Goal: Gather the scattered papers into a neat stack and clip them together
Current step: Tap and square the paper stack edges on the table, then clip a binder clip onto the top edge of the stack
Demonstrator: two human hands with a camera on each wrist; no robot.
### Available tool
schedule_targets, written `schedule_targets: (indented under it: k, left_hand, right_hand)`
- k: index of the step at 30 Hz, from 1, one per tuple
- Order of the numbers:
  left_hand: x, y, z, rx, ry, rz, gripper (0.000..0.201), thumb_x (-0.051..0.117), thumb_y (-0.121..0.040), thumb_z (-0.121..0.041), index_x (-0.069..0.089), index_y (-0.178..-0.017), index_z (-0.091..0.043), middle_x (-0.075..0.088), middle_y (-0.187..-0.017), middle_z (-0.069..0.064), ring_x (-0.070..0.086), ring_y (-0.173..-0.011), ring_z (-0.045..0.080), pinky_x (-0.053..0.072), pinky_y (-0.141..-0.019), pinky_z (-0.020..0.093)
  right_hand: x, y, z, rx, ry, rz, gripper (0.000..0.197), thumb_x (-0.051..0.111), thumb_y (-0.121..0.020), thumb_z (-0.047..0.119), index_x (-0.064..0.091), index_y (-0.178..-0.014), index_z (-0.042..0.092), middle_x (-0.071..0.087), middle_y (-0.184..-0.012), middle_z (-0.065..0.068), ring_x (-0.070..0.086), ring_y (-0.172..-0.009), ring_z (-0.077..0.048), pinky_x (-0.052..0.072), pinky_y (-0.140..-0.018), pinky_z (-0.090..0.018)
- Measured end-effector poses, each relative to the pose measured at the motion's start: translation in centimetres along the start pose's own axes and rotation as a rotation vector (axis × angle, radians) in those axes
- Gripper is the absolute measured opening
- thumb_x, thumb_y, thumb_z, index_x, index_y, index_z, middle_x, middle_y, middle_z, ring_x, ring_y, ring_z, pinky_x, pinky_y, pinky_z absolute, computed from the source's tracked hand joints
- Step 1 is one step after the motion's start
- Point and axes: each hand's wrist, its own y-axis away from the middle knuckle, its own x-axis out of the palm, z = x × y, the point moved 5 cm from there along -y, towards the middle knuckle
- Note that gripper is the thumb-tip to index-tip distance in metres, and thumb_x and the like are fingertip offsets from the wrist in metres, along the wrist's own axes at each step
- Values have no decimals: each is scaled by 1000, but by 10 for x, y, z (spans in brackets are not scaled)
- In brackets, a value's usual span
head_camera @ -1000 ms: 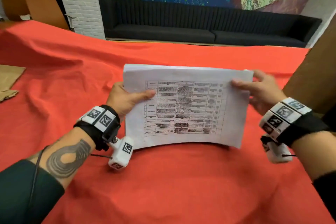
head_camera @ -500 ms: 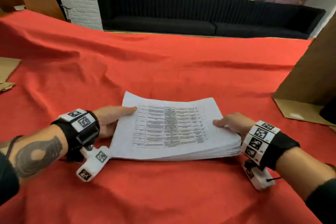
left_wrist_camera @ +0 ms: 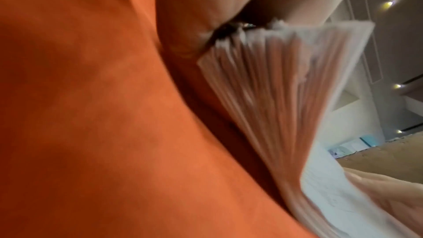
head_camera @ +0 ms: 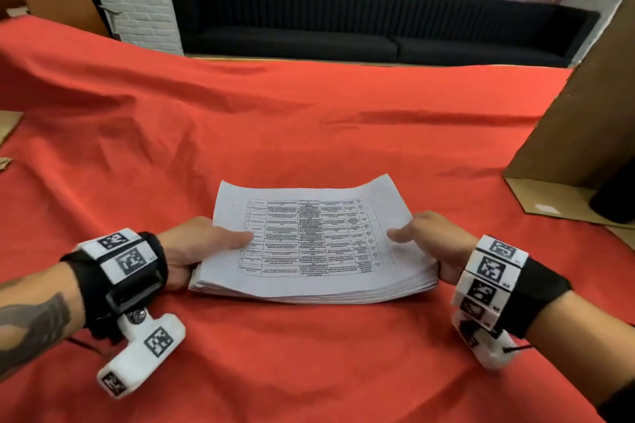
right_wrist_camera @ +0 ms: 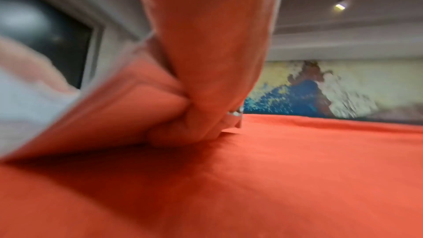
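A thick stack of white printed papers (head_camera: 309, 244) lies nearly flat on the red tablecloth (head_camera: 309, 134), its near edge towards me. My left hand (head_camera: 202, 247) grips the stack's left side, thumb on top and fingers beneath. My right hand (head_camera: 426, 244) grips the right side the same way. In the left wrist view the sheet edges of the stack (left_wrist_camera: 274, 88) fan out below my palm. The right wrist view shows the stack (right_wrist_camera: 109, 108) lifted slightly off the cloth, my curled fingers (right_wrist_camera: 187, 129) under it. No clip is visible.
A brown cardboard panel (head_camera: 577, 120) stands at the right, with a flat cardboard piece (head_camera: 549, 203) at its foot. More cardboard (head_camera: 8, 127) lies at the far left edge. A black sofa (head_camera: 360, 31) stands beyond the table.
One second ago the stack stood upright on its edge between my hands. It has been tipped down and now lies nearly flat on the cloth, both hands still holding its sides.
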Motion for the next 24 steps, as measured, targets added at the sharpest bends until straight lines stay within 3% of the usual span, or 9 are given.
schedule_targets:
  k: [2, 4, 7, 9, 11, 13, 16, 19, 24]
  left_hand:
    - [1, -1, 4, 48, -7, -30, 27, 65, -94, -2, 68, -120, 5, 77, -112, 20, 79, -87, 27, 65, -68, 32]
    - [2, -1, 7, 63, 47, -25, 29, 67, -93, -5, 68, -120, 6, 77, -110, 20, 79, -86, 27, 65, -65, 31]
    - [7, 2, 6, 30, 83, 93, 34, 65, -94, -7, 66, -127, 1, 74, -121, 20, 75, -106, 32, 63, -86, 40]
    - [8, 8, 2, 1, -7, 207, 42, 65, -92, -2, 63, -134, -2, 71, -129, 17, 69, -119, 33, 55, -102, 45]
    - [3, 13, -11, 23, -347, 182, 54, 76, -89, -9, 57, -139, 1, 76, -119, 11, 75, -105, 24, 61, -92, 36]
    - [-12, 17, -37, 42, -939, -97, 95, 89, -74, -42, 40, -145, -1, 69, -124, 8, 72, -103, 20, 58, -81, 29]
    - [7, 18, -87, 290, -1472, -323, 153, 77, -42, -88, 11, -157, -12, 33, -158, 13, 40, -144, 30, 40, -115, 39]
    - [74, 5, -111, 510, -1429, -35, 157, 68, -38, -94, 8, -161, -18, 22, -167, 7, 28, -152, 26, 29, -125, 42]
    - [173, -53, -112, 441, -1468, 137, 135, 72, -59, -87, 20, -161, -16, 29, -167, 5, 34, -150, 25, 31, -123, 43]
  right_hand:
    - [0, 14, 2, 14, -66, -23, 27, 70, -88, 10, 64, -108, -7, 74, -101, -21, 73, -93, -38, 56, -96, -55]
    - [1, 18, -3, 35, -44, -14, 19, 63, -96, 10, 61, -107, -5, 71, -99, -22, 70, -84, -37, 60, -79, -51]
    - [9, 21, -7, 98, -104, 46, 25, 61, -97, 5, 55, -117, -9, 67, -113, -34, 71, -79, -41, 58, -50, -46]
    - [10, 23, -5, 107, -109, 52, 24, 57, -98, 0, 55, -120, -10, 67, -113, -35, 71, -78, -42, 57, -46, -43]
    - [8, 26, -7, 96, -119, 63, 22, 54, -98, -5, 58, -119, -10, 70, -110, -33, 71, -80, -43, 57, -44, -43]
    - [7, 32, -11, 102, -125, 104, 24, 51, -98, -9, 61, -119, -6, 72, -111, -29, 71, -86, -43, 58, -45, -44]
    - [7, 41, -13, 116, -70, 181, 27, 53, -95, -7, 66, -115, 6, 74, -114, -19, 72, -88, -33, 60, -51, -41]
    - [9, 45, -12, 98, -30, 177, 29, 58, -90, -8, 68, -115, 3, 73, -114, -18, 71, -85, -29, 61, -52, -38]
    - [-2, 55, -13, 27, 305, 38, 21, 69, -83, 2, 65, -102, -6, 58, -81, -17, 57, -53, -24, 50, -45, -28]
